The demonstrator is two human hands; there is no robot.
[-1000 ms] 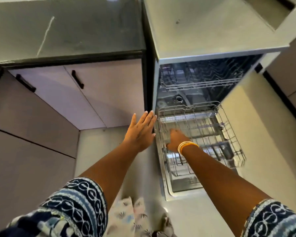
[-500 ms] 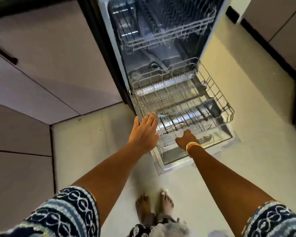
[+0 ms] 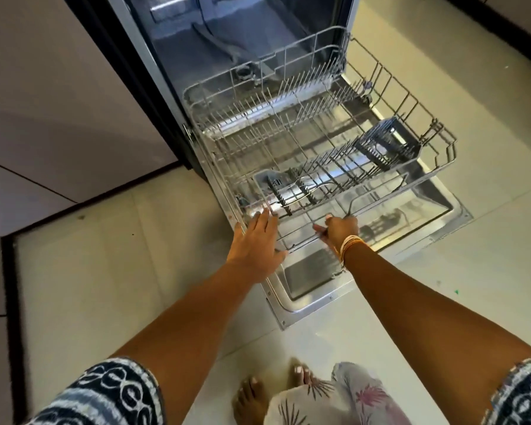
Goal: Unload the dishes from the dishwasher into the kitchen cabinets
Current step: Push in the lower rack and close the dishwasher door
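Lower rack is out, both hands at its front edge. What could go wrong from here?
1. The right hand grips the front wire of the lower rack while the left hand lies flat: an uneven pull could skew it.
2. The open door lies low near the bare feet: trip or shin hazard.

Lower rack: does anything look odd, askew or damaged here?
Nothing looks broken or tilted. The lower rack sits pulled out over the open door, right hand gripping its front wire, left hand flat at its corner. Oddly for unloading, no dishes show; only a grey cutlery basket.
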